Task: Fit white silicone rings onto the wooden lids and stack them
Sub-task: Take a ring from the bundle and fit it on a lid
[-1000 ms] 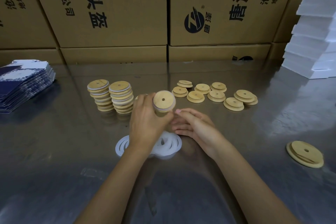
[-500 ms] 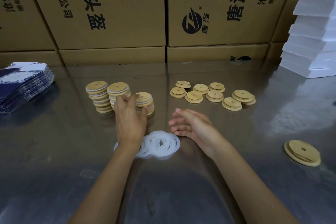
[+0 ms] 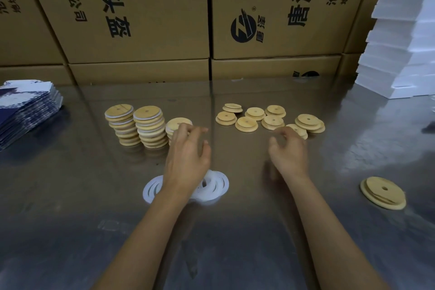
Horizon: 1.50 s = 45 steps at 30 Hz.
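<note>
Three stacks of ringed wooden lids stand in a row on the shiny tabletop (image 3: 70,195): a tall left stack (image 3: 122,125), an equally tall middle stack (image 3: 150,126), and a shorter third stack (image 3: 177,125) partly hidden behind the left hand (image 3: 188,160). That hand hovers just in front of the short stack, fingers loosely spread and holding nothing. Under its wrist lies a small pile of white silicone rings (image 3: 214,185), overlapping so that an exact count is not possible; at least three show. To the right, a loose cluster of bare wooden lids (image 3: 255,113) lies flat: about eight spots, with the rightmost one (image 3: 308,122) appearing to be two or three lids high. The right hand (image 3: 289,150) reaches over the nearest lid of that cluster with fingers relaxed and slightly curled, gripping nothing; whether the fingertips touch the lid cannot be told. One larger pair of lids (image 3: 383,192) sits alone near the right edge. Cardboard boxes (image 3: 146,12) line the back, white foam sheets (image 3: 400,49) are piled at right, and blue printed cartons (image 3: 26,106) at left.
</note>
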### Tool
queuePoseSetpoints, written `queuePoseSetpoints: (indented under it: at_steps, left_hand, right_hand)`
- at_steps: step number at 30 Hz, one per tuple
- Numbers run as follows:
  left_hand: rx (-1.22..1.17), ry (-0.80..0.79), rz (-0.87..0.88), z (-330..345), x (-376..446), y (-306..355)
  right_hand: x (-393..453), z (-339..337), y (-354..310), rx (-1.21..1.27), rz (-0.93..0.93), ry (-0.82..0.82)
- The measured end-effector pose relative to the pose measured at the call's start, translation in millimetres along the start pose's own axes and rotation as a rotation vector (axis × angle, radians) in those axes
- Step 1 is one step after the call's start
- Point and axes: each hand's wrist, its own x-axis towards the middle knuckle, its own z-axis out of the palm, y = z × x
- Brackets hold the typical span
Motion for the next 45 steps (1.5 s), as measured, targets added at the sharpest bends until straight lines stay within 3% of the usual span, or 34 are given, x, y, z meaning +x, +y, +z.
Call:
queuePoseSetpoints:
  at_steps: [3,7,14,21,24,29,35,40,45]
  left_hand:
    - [0.003,-0.043,0.042,3.8,-2.5,2.4]
    - [0.007,-0.053,0.026,3.7,-1.7,-0.3]
    - [-0.024,-0.072,-0.001,0.8,-0.4,-2.2]
    - [-0.072,-0.124,-0.105,-4.8,2.5,-4.3]
    - [-0.1,-0.228,-0.176,-10.5,7.0,-9.7]
    - [-0.141,-0.543,-0.26,-21.2,9.3,-14.3]
    - [-0.14,-0.743,-0.242,-34.0,12.1,-15.2]
    - [-0.096,-0.786,-0.169,-28.9,6.5,-0.8]
    - [-0.193,-0.771,-0.194,-31.3,7.3,3.6]
  right_hand:
    - [5.0,-5.9,12.6,-0.337,-0.013,-0.099]
    - [4.6,-7.3,14.6,-0.445,0.0,-0.162]
    - [-0.8,-3.4,0.2,-0.163,-0.017,-0.041]
    - [-0.7,-3.9,5.9,-0.319,0.009,-0.132]
    - [-1.3,-2.6,5.2,-0.292,-0.031,-0.166]
    - [-1.9,-0.8,4.7,-0.248,-0.06,-0.183]
    - [-7.5,3.9,-3.9,-0.21,-0.108,-0.241]
    - [-12.9,5.1,-10.0,-0.154,-0.113,-0.305]
    - [-15.8,9.0,-13.5,0.085,-0.111,-0.299]
